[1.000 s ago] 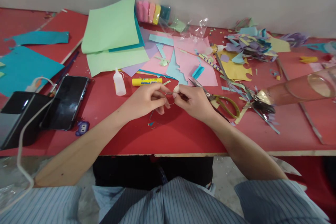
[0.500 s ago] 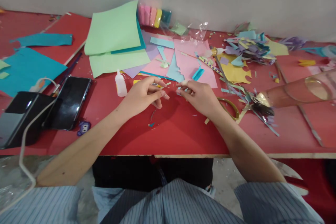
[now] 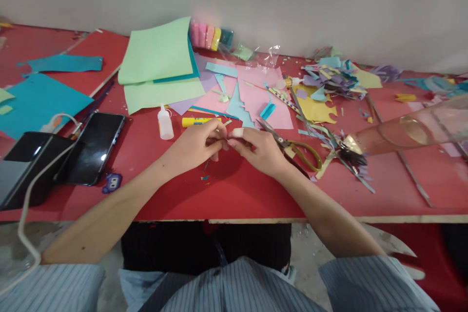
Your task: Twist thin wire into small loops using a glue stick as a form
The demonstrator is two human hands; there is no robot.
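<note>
My left hand (image 3: 202, 145) and my right hand (image 3: 260, 150) meet over the red table, fingertips touching. Thumb and fingers of each hand are pinched together. Whatever lies between them is too small and hidden to name. A white wrap (image 3: 237, 132) covers a fingertip of my right hand. Just above the left fingers shows a short pale paper strip (image 3: 227, 123); whether it is held I cannot tell. Behind my left hand lies a yellow glue stick (image 3: 199, 121). Scissors (image 3: 283, 143) with olive handles rest beside my right hand.
A white glue bottle (image 3: 165, 123) stands left of my hands, near a phone (image 3: 93, 148) and a purple trinket (image 3: 112, 183). Green paper sheets (image 3: 157, 56), pink paper (image 3: 256, 92) and a heap of paper scraps (image 3: 334, 78) lie behind. A clear cup (image 3: 409, 124) lies at right.
My right hand has moved left and its fingertips now meet those of my left hand. More of the scissors shows beside it. The view has shifted slightly.
</note>
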